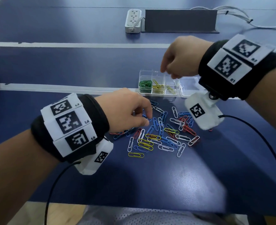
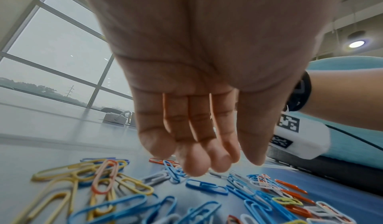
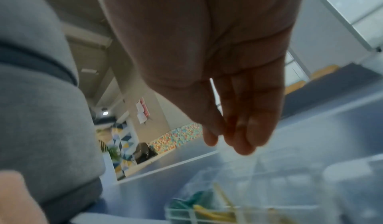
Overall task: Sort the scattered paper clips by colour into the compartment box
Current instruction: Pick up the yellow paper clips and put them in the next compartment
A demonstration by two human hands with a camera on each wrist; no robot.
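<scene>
L hand (image 1: pixel 126 109) hangs over the 9 o'clock edge of the clip pile (image 1: pixel 160 133) on the table (image 1: pixel 150 176); wrist cam shows fingers (image 2: pixel 196 162) nearly straight, loose, tips just above blue clips, holding nothing, which the head cam can't confirm. Clips point every way. Clear box (image 1: pixel 158 83) at 12 o'clock, long axis L-R, green and yellow clips inside. R hand (image 1: pixel 179 57) above it, fingers (image 3: pixel 244 129) hanging slack, empty.
</scene>
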